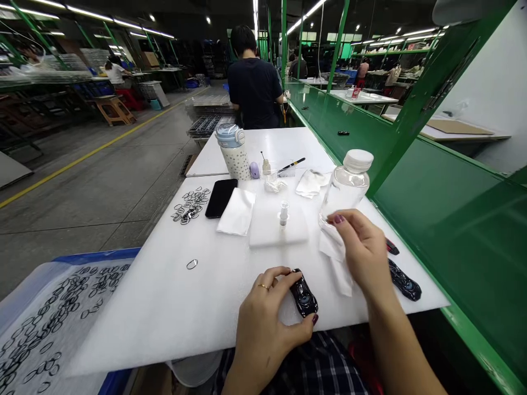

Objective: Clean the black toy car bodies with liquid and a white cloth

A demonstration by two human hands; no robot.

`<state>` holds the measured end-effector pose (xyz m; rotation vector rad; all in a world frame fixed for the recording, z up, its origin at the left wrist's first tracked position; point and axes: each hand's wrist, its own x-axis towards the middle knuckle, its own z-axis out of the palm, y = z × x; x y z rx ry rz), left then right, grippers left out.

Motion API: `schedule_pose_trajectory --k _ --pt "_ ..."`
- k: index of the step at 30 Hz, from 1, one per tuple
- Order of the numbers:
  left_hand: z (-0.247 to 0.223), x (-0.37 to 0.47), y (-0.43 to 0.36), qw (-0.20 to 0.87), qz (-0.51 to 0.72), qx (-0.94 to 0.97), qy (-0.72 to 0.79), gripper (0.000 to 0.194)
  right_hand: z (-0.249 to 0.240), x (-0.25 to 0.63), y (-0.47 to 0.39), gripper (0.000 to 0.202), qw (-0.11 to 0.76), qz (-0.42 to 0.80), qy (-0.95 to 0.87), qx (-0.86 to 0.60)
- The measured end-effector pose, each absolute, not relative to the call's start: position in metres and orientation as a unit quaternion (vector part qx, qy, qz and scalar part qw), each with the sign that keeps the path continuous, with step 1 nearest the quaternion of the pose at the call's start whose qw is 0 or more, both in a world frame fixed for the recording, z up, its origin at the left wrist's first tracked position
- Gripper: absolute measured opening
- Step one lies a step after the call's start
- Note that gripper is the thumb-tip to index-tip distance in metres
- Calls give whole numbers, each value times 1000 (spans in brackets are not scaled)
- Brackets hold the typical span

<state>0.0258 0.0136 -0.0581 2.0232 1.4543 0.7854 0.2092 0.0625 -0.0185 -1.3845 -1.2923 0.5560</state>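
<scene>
Near the front edge of the white foam-covered table (pixel 173 307), my left hand (pixel 274 318) grips a glossy black car-shaped piece (pixel 303 296) between thumb and fingers. My right hand (pixel 362 241) is raised over a white cloth (pixel 341 274), its thumb and index finger pinched together; what they hold, if anything, is too small to make out. Just behind it stands a clear bottle with a white cap (pixel 348 184). A second black car-shaped piece (pixel 405 281) lies to the right of my right forearm. One thin black ring (pixel 192 264) lies left of my left hand.
A foam block (pixel 278 233) bears a small clear cup (pixel 284 213). Behind are a phone (pixel 221 197), a folded tissue (pixel 237 211), a tumbler (pixel 234 153) and a pile of rings (pixel 191 206). A green conveyor (pixel 432 203) runs along the right. A person (pixel 253 88) sits ahead.
</scene>
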Motion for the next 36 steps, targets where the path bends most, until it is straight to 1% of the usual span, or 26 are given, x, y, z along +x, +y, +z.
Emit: schedule_pose_trajectory --k 3,5,7,9,11,13,16,19,21,24,26,29,31,32,35,36 --pt "-61 26 14 229 286 755 544 52 -28 237 60 22 465 179 -556 -665" --pt "-62 27 14 223 283 755 548 53 -36 244 65 20 417 166 -571 -687" --pt "-61 28 14 232 279 750 553 54 -40 244 69 16 396 170 -585 -687" --pt "-59 28 13 251 271 743 558 54 -40 241 68 13 399 198 -590 -673" --pt "-56 27 14 281 263 731 563 54 -35 240 63 13 418 256 -583 -648" --pt "-51 24 15 327 276 713 556 47 -27 242 56 18 442 345 -572 -599" --pt "-38 22 19 385 353 676 520 30 -15 243 45 23 469 481 -557 -489" --pt "-18 27 24 437 417 648 464 30 -6 240 37 27 470 581 -543 -384" --pt "-7 34 27 522 404 630 410 29 -1 236 33 29 465 653 -515 -305" --pt "1 42 31 690 325 559 325 33 3 233 29 25 465 725 -465 -204" --pt "0 43 33 750 316 501 293 31 3 234 28 24 471 734 -455 -179" --pt "-4 40 33 760 360 464 278 28 -2 240 26 23 480 739 -440 -171" --pt "-5 37 32 758 377 456 272 28 -9 242 26 22 467 750 -428 -188" --pt "-4 36 31 759 381 453 272 28 -13 242 25 24 454 750 -433 -209" --pt "0 36 29 756 375 455 286 28 -21 237 25 40 410 707 -499 -287" --pt "2 36 29 754 368 459 292 29 -22 234 24 41 403 689 -521 -303"
